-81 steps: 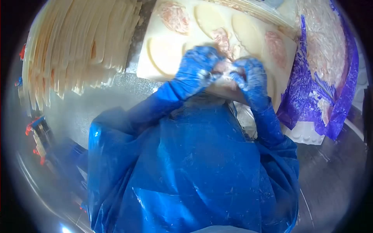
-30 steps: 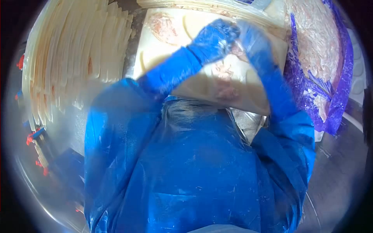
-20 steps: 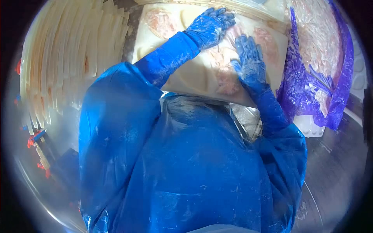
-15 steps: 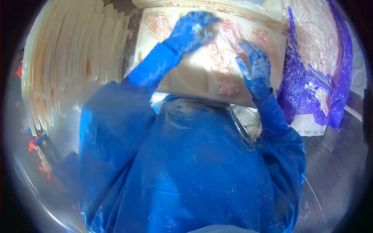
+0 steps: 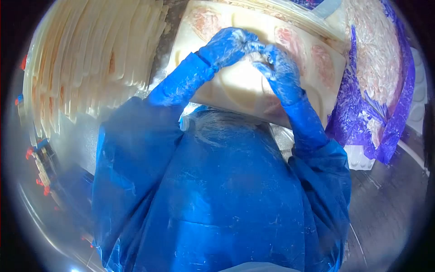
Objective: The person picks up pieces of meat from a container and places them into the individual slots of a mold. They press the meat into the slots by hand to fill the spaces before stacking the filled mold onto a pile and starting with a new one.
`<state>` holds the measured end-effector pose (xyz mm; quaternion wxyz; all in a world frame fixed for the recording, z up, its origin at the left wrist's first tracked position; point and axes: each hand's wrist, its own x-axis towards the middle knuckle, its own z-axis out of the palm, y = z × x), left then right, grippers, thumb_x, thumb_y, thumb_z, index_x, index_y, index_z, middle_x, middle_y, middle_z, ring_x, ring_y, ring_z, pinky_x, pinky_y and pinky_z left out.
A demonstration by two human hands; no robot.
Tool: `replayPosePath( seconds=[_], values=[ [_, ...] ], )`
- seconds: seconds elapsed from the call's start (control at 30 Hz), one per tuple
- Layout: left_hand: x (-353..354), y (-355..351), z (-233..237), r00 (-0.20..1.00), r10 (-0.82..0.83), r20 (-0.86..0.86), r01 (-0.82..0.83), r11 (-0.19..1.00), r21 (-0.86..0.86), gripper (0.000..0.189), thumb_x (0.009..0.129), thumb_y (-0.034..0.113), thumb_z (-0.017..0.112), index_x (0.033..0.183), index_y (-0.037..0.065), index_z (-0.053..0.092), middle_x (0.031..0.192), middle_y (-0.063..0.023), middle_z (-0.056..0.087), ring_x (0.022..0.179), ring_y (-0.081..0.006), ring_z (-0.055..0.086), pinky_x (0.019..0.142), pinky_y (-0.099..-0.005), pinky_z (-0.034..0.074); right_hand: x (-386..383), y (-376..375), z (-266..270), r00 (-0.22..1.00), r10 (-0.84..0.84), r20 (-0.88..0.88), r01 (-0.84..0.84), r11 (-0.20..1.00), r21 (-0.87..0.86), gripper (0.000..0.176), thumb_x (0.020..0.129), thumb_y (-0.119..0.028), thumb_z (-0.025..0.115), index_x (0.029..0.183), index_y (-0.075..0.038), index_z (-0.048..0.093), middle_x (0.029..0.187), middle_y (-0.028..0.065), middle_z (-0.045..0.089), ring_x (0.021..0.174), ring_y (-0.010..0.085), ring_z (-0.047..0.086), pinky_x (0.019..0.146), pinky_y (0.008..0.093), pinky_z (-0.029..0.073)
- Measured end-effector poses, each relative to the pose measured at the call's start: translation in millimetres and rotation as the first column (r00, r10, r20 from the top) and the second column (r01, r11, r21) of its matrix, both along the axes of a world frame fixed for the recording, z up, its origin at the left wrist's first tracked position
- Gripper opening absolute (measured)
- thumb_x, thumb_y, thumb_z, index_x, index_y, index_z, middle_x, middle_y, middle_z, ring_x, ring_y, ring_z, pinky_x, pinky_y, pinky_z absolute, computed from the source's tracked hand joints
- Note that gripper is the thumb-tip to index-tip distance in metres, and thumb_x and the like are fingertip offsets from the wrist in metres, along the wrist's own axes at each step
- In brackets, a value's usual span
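Note:
A cream moulded tray (image 5: pixel 217 88) with rounded recesses lies tilted in front of me. Pink raw meat pieces rest in it: one at the upper left (image 5: pixel 205 22), one right of the middle (image 5: pixel 290 41), one near the right edge (image 5: pixel 322 65). Over the tray's middle my hands meet, both in smeared blue gloves. My left hand (image 5: pixel 232 45) has its fingers curled together on a pale piece of raw meat (image 5: pixel 255 57). From the other side my right hand (image 5: pixel 281 70) pinches the same piece. Fingers hide most of it.
Many similar trays stand stacked on edge to the left (image 5: pixel 90 59). More tray edges (image 5: pixel 276 13) lie behind the work tray. At right, a purple liner (image 5: pixel 398 95) holds a heap of pale raw meat (image 5: pixel 374 54). White dimpled material (image 5: pixel 360 156) shows under it.
My hands have come together from apart. The loose meat that spread over the tray's middle is now mostly gone from there, with a piece gathered between my fingers. The view has shifted slightly.

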<state>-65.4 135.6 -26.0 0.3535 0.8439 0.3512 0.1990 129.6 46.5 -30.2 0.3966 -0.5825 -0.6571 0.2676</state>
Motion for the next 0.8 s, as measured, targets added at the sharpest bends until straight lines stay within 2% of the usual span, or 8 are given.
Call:
replayPosePath(
  seconds=[0.1, 0.17, 0.2, 0.3, 0.33, 0.57, 0.6, 0.8],
  values=[
    [3.7, 28.4, 18.9, 0.989, -0.055, -0.139, 0.079, 0.982, 0.172, 0.032, 0.098, 0.036, 0.062, 0.108, 0.009, 0.076, 0.111, -0.0151, 0.072, 0.098, -0.0286, 0.069, 0.088, -0.0352, 0.054, -4.1, 13.3, 2.7, 0.994, 0.038, -0.101, -0.043, 0.998, -0.049, 0.013, 0.089, -0.017, 0.071, 0.1, -0.01, 0.067, 0.085, 0.0089, 0.068, 0.074, 0.0267, 0.063, 0.076, 0.0359, 0.051],
    [6.8, 42.5, 36.6, 0.947, 0.192, -0.256, -0.255, 0.937, -0.238, 0.031, 0.097, 0.035, 0.062, 0.111, 0.01, 0.075, 0.11, -0.0152, 0.073, 0.098, -0.0294, 0.069, 0.087, -0.0364, 0.054, 5.7, 22.9, 14.4, 0.91, 0.038, -0.413, -0.202, 0.91, -0.363, 0.012, 0.093, -0.015, 0.065, 0.104, -0.009, 0.068, 0.087, 0.0067, 0.069, 0.073, 0.0241, 0.063, 0.075, 0.0338, 0.052],
    [1.9, 49.1, 22.5, 0.961, 0.261, -0.093, -0.255, 0.964, 0.068, 0.028, 0.095, 0.03, 0.065, 0.112, 0.01, 0.074, 0.106, -0.0149, 0.073, 0.095, -0.0304, 0.07, 0.083, -0.0391, 0.055, 10.6, 24.6, 13.6, 0.91, 0.037, -0.412, -0.2, 0.911, -0.361, 0.012, 0.093, -0.015, 0.065, 0.104, -0.009, 0.068, 0.087, 0.0067, 0.069, 0.073, 0.0241, 0.063, 0.075, 0.0338, 0.052],
    [-7.8, 47.2, 17.6, 0.915, 0.392, 0.101, -0.4, 0.841, 0.365, 0.026, 0.094, 0.025, 0.066, 0.113, 0.009, 0.072, 0.105, -0.0147, 0.073, 0.096, -0.0292, 0.07, 0.083, -0.0394, 0.055, 20.5, 31.2, 8.6, 0.965, -0.129, -0.228, 0.023, 0.908, -0.418, 0.022, 0.093, -0.011, 0.066, 0.115, -0.006, 0.067, 0.103, 0.0035, 0.067, 0.086, 0.0156, 0.063, 0.081, 0.0299, 0.053],
    [-10.3, 43.1, 6.1, 0.937, 0.325, 0.126, -0.342, 0.785, 0.517, 0.023, 0.091, 0.02, 0.068, 0.11, 0.009, 0.071, 0.106, -0.0138, 0.072, 0.097, -0.0306, 0.068, 0.084, -0.0398, 0.054, 18.1, 28.2, 7.4, 0.984, -0.131, -0.121, 0.119, 0.987, -0.104, 0.03, 0.086, -0.008, 0.072, 0.115, -0.006, 0.067, 0.11, 0.0071, 0.067, 0.091, 0.0223, 0.064, 0.085, 0.0338, 0.053],
    [3.3, 20.1, -9.3, 0.973, 0.217, -0.072, -0.152, 0.847, 0.509, 0.029, 0.08, 0.017, 0.073, 0.108, 0.011, 0.068, 0.103, -0.0095, 0.068, 0.093, -0.032, 0.064, 0.082, -0.0452, 0.051, -3.0, 69.4, -23.3, 0.859, -0.092, 0.504, -0.15, 0.896, 0.419, 0.03, 0.088, -0.021, 0.072, 0.114, -0.006, 0.066, 0.098, 0.0134, 0.069, 0.09, 0.0314, 0.066, 0.085, 0.0393, 0.053],
    [2.1, 23.1, -10.0, 0.969, 0.218, -0.118, -0.127, 0.846, 0.517, 0.032, 0.077, 0.016, 0.073, 0.109, 0.012, 0.068, 0.105, -0.0092, 0.067, 0.096, -0.0319, 0.063, 0.083, -0.0445, 0.05, -0.6, 75.2, -10.2, 0.853, 0.057, 0.519, -0.114, 0.99, 0.077, 0.024, 0.091, -0.02, 0.068, 0.109, -0.005, 0.067, 0.096, 0.0145, 0.069, 0.088, 0.0327, 0.066, 0.084, 0.0394, 0.053],
    [-0.2, 13.3, -17.2, 0.999, 0.039, -0.032, -0.019, 0.871, 0.491, 0.033, 0.078, 0.011, 0.068, 0.111, 0.013, 0.069, 0.112, -0.0082, 0.068, 0.105, -0.0305, 0.063, 0.097, -0.0429, 0.048, 29.7, 107.9, -14.8, 0.939, 0.145, 0.312, -0.173, 0.983, 0.063, 0.017, 0.095, -0.019, 0.063, 0.104, -0.004, 0.066, 0.093, 0.0143, 0.069, 0.087, 0.0315, 0.066, 0.08, 0.0392, 0.052]
  ],
)
